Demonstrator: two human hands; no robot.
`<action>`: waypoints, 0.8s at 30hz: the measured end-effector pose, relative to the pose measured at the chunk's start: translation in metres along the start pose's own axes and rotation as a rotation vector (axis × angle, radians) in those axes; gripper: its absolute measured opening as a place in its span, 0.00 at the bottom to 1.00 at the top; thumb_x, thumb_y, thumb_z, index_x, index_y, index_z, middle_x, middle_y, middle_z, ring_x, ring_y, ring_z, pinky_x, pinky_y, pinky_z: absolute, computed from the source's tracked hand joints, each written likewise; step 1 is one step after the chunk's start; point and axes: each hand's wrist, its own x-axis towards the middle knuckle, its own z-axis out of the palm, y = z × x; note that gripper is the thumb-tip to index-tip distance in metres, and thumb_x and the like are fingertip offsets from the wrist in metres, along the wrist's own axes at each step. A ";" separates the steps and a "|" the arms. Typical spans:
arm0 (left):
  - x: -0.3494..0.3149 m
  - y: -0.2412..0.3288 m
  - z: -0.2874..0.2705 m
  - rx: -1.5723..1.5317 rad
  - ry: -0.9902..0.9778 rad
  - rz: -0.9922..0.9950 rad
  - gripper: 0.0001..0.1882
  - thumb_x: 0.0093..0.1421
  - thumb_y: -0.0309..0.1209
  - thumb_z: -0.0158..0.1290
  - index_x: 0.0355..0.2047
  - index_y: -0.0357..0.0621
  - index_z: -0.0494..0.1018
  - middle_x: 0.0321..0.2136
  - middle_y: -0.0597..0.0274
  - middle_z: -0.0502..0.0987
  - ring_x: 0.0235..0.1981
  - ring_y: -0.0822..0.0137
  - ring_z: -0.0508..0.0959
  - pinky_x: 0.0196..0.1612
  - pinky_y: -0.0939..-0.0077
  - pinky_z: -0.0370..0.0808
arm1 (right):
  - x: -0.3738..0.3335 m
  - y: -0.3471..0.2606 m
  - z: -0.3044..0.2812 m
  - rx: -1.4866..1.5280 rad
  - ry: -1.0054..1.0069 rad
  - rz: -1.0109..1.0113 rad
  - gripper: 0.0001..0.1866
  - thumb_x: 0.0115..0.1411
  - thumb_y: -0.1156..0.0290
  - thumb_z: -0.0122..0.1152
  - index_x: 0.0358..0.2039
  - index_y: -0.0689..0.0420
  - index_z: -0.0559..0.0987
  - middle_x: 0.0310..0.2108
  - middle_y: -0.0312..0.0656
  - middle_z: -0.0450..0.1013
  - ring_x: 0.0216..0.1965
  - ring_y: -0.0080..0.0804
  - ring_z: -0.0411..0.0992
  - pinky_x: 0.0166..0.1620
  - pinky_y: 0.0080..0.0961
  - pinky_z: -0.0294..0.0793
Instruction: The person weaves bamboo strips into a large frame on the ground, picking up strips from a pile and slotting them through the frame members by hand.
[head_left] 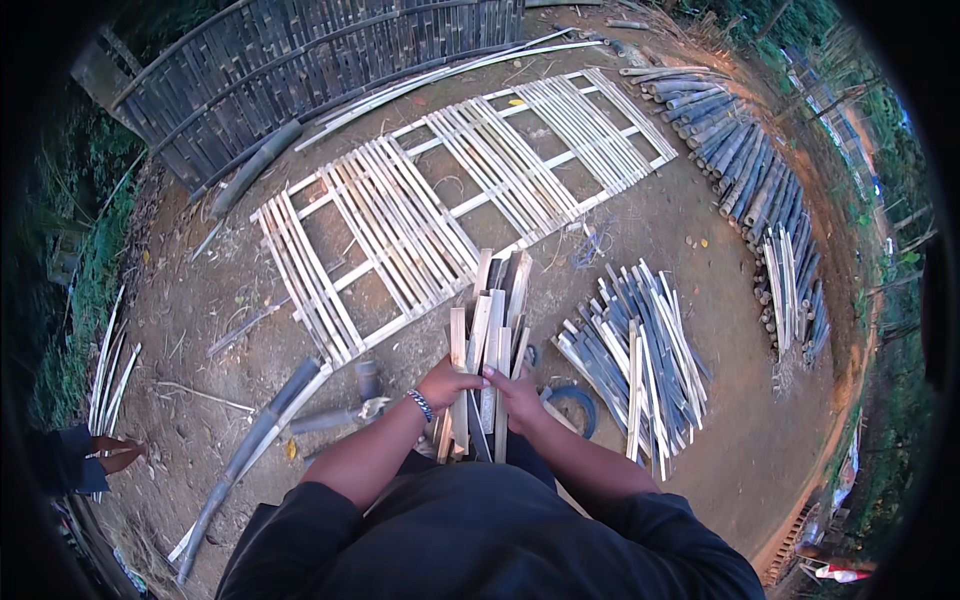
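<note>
A bundle of split bamboo slats (490, 330) stands roughly upright in front of my body, pale on some faces and grey on others. My left hand (448, 385) is closed round its left side, a beaded bracelet on the wrist. On the right side my right hand (515, 395) grips the same bundle, and the two thumbs nearly meet across the front. The slats' upper ends are uneven; their lower ends reach down toward my dark shirt. Beyond the bundle lies a panel of pale bamboo strips (400, 225) laid in spaced groups across long rails.
Right of me, a fanned pile of bamboo slats (640, 365) lies on the dirt, beside a dark coiled hose (573, 410). Stacked bamboo poles (750, 170) line the far right. A dark bamboo fence (300, 80) stands behind. Another person's legs (110, 455) show at far left.
</note>
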 end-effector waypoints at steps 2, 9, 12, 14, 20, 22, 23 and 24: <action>0.049 0.005 0.003 0.057 -0.026 -0.052 0.30 0.50 0.21 0.62 0.56 0.36 0.70 0.48 0.55 0.79 0.48 0.63 0.79 0.54 0.69 0.74 | 0.028 -0.027 -0.018 0.086 -0.022 0.036 0.23 0.61 0.71 0.66 0.54 0.62 0.70 0.46 0.46 0.76 0.47 0.35 0.76 0.50 0.34 0.76; 0.224 0.000 0.053 0.083 -0.047 -0.164 0.32 0.46 0.25 0.66 0.54 0.35 0.71 0.46 0.54 0.80 0.47 0.63 0.79 0.54 0.69 0.73 | 0.118 -0.115 -0.118 0.191 0.055 0.079 0.22 0.63 0.69 0.63 0.55 0.60 0.72 0.48 0.43 0.76 0.46 0.35 0.77 0.49 0.35 0.77; 0.288 -0.019 0.068 0.055 -0.024 -0.207 0.31 0.45 0.25 0.67 0.52 0.35 0.73 0.45 0.54 0.80 0.47 0.62 0.79 0.54 0.69 0.73 | 0.161 -0.124 -0.166 0.177 0.198 0.077 0.22 0.63 0.68 0.64 0.56 0.58 0.72 0.48 0.42 0.76 0.48 0.34 0.75 0.51 0.37 0.75; 0.329 -0.039 0.063 0.069 0.002 -0.246 0.30 0.44 0.24 0.68 0.50 0.35 0.75 0.43 0.55 0.81 0.46 0.62 0.79 0.54 0.69 0.73 | 0.188 -0.120 -0.188 0.182 0.238 0.057 0.23 0.63 0.67 0.64 0.56 0.58 0.72 0.48 0.42 0.76 0.47 0.34 0.76 0.51 0.37 0.75; 0.440 -0.071 0.016 0.003 -0.104 -0.495 0.26 0.49 0.22 0.63 0.51 0.37 0.74 0.43 0.54 0.81 0.44 0.60 0.81 0.51 0.63 0.76 | 0.294 -0.080 -0.261 0.163 0.313 0.061 0.23 0.62 0.66 0.65 0.55 0.60 0.72 0.46 0.43 0.77 0.45 0.34 0.76 0.48 0.35 0.76; 0.483 -0.115 -0.013 -0.009 -0.058 -0.575 0.24 0.50 0.21 0.61 0.50 0.34 0.75 0.41 0.51 0.81 0.40 0.57 0.82 0.47 0.61 0.79 | 0.338 -0.042 -0.298 0.110 0.346 0.056 0.24 0.61 0.66 0.65 0.55 0.61 0.72 0.46 0.44 0.77 0.45 0.35 0.76 0.48 0.34 0.76; 0.505 -0.140 -0.026 -0.001 -0.045 -0.580 0.23 0.51 0.21 0.61 0.49 0.34 0.75 0.40 0.51 0.81 0.40 0.57 0.83 0.47 0.61 0.79 | 0.361 -0.025 -0.316 0.082 0.359 0.048 0.24 0.61 0.67 0.65 0.55 0.61 0.72 0.45 0.45 0.77 0.44 0.35 0.77 0.48 0.34 0.76; 0.522 -0.167 -0.039 0.004 -0.025 -0.607 0.23 0.51 0.21 0.60 0.49 0.33 0.75 0.39 0.50 0.81 0.39 0.57 0.83 0.47 0.62 0.79 | 0.378 -0.006 -0.327 0.118 0.423 0.034 0.24 0.59 0.69 0.67 0.54 0.62 0.73 0.46 0.44 0.78 0.44 0.33 0.76 0.50 0.32 0.74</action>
